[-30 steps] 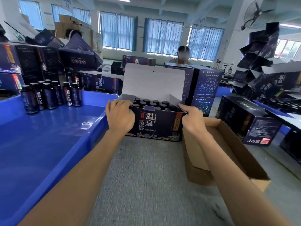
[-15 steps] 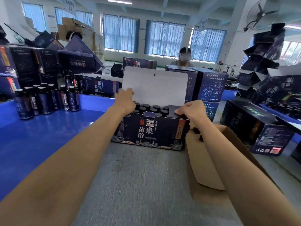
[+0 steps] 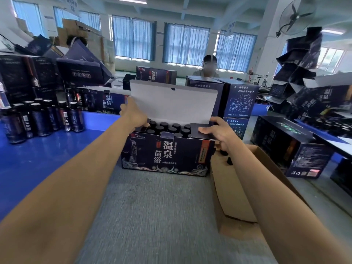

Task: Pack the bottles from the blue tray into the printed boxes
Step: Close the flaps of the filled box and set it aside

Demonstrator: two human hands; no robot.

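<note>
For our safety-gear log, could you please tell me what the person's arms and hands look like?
The left arm and right arm are bare to the frame's edge, no sleeves showing. Neither the left hand nor the right hand wears a glove; no watch, bracelet or ring is visible.

Of the dark bottles (image 3: 172,129) inside the dark printed cardboard box (image 3: 165,155) we see only black caps (image 3: 164,124); the fingertips of our left hand (image 3: 134,114) hide behind its white lid flap (image 3: 173,105).
</note>
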